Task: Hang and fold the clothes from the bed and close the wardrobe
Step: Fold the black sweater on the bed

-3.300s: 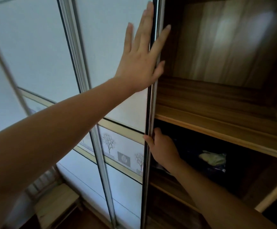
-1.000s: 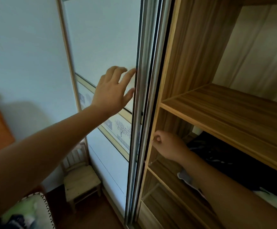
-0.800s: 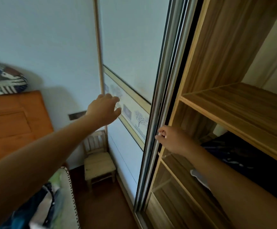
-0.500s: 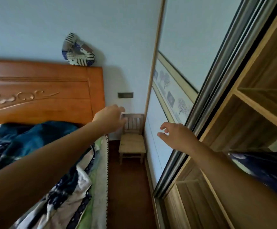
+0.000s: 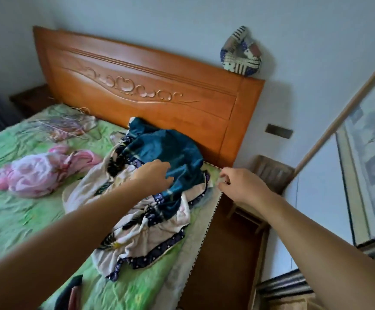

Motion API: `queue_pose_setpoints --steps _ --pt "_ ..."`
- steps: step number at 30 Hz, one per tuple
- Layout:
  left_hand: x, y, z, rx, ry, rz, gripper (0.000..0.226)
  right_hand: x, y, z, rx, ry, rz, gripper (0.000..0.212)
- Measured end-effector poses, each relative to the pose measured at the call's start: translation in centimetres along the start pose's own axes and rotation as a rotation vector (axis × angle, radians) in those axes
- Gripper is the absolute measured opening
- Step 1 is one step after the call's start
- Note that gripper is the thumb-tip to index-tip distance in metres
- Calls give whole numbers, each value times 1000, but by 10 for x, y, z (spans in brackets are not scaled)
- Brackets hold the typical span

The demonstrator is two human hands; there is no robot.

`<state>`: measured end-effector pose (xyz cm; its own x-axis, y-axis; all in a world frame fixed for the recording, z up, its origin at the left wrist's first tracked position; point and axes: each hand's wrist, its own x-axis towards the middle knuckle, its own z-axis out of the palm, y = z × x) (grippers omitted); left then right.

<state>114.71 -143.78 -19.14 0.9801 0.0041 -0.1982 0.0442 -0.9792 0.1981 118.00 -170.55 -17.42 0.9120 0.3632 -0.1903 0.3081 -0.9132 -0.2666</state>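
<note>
Both hands reach toward a rumpled heap of clothes on the bed's right side.

A glossy teal garment (image 5: pixel 171 151) tops a cream floral cloth with navy trim (image 5: pixel 150 231) on the crinkled green sheet (image 5: pixel 14 220); the heap's long axis runs from the carved wooden headboard (image 5: pixel 148 86) towards the near side. The left hand (image 5: pixel 154 174) rests its relaxed fingers on the teal fabric. The right hand (image 5: pixel 242 183) hovers at the bed's edge, fingers curled, and whether it pinches anything is unclear.

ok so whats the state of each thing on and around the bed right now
left hand: open, fingers at the teal garment
right hand: loosely curled, holding nothing
teal garment: crumpled, atop the pile
cream garment: crumpled, unfolded, under the teal one
pink garment: bunched, apart on the sheet
cushion: perched on the headboard
wardrobe door: cannot tell if closed
</note>
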Motion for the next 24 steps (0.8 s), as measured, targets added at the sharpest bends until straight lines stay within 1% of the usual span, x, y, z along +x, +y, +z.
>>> queue_pose_setpoints --steps 3,6,11,13,15,16,18,19,24 --pt "-23 -30 8 -37 14 -84 37 27 -33 13 -40 -64 -101 43" --pt "-57 -53 18 -72 67 -203 37 48 -72 29 -86 -136 -237 42" --pt "-142 -78 39 -150 128 -469 36 56 -151 70 -118 -272 -524 40" --pt "-182 -83 50 -180 144 -603 38 46 -185 87 -141 -348 -636 43" --pt "-225 -87 65 -196 138 -741 41 30 -218 109 -143 -385 -759 46" --pt "-234 -88 69 -190 123 -776 41 26 -225 113 -143 -386 -788 45" --pt "-283 -91 89 -218 86 -905 39 -1 -254 142 -181 -414 -917 39" --pt "-292 -92 96 -231 90 -936 39 -5 -259 148 -193 -412 -934 38" --pt "-382 -99 151 -289 94 -1173 40 -54 -317 199 -261 -488 -1073 50"
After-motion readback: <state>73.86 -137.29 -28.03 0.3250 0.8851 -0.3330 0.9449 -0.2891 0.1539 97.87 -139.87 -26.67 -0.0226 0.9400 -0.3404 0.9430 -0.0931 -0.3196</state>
